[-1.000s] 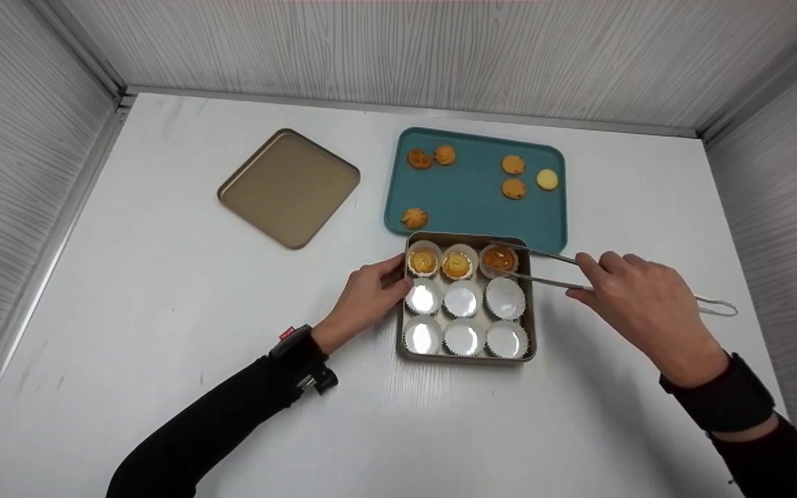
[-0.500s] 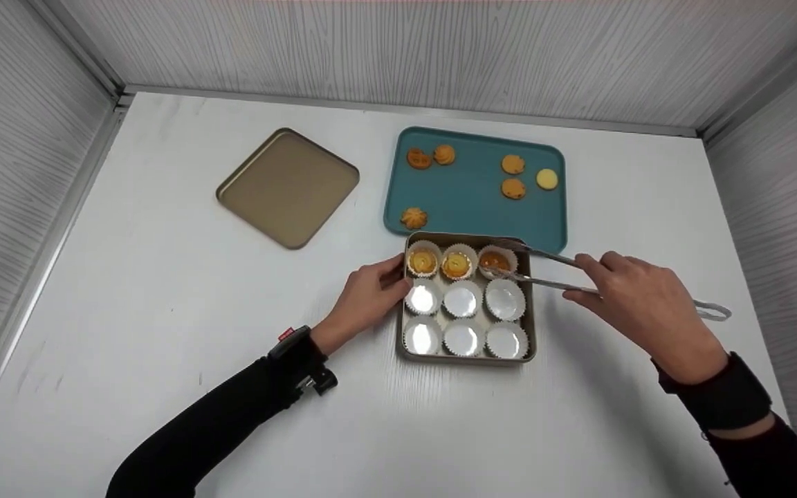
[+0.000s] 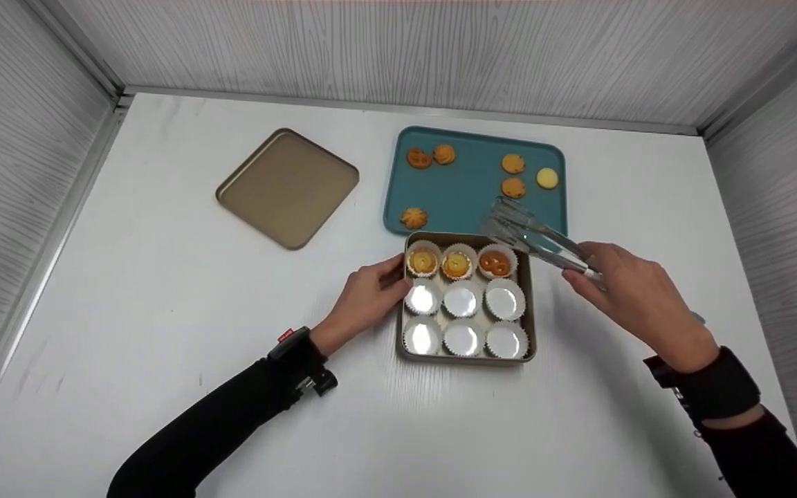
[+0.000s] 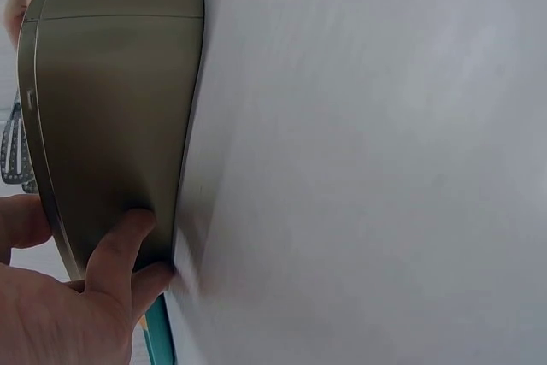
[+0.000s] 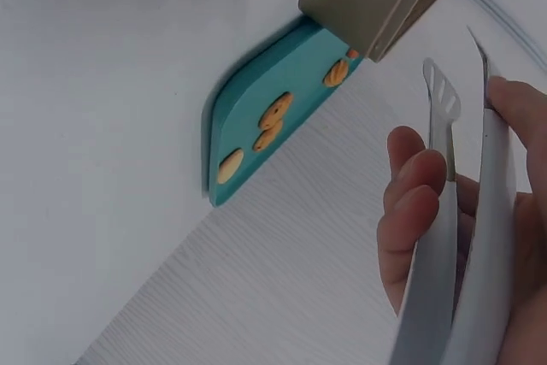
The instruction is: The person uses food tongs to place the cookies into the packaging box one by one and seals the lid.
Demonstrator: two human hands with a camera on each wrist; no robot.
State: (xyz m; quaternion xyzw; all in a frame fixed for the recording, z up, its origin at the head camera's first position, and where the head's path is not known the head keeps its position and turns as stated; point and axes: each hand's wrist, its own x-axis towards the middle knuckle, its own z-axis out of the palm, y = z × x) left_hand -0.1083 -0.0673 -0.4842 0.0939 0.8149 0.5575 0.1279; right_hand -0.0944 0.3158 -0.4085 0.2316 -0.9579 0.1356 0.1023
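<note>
A gold square tin (image 3: 466, 361) holds white paper cups in rows; its back row contains two yellow-topped cookies (image 3: 457, 264) and a brown pretzel-shaped cookie (image 3: 495, 263) at the right. My left hand (image 3: 369, 296) grips the tin's left wall, thumb at the rim and fingers against the outer side (image 4: 94, 126). My right hand (image 3: 637, 297) holds metal tongs (image 3: 544, 243) with slotted ends. Those ends hover over the tin's back right corner and the front edge of the teal tray (image 3: 464, 200), apart from each other with nothing between them in the right wrist view.
Several cookies lie spread on the teal tray, among them a flower-shaped one (image 3: 414, 218) and a pale round one (image 3: 547, 178). A gold square lid or shallow tray (image 3: 289, 188) lies to the left. Grey wood-grain panels (image 3: 398, 55) border the white table.
The tongs have let go of the brown cookie, which now lies in the back right cup. The right hand has lifted and turned them up toward the teal tray. My left hand keeps still.
</note>
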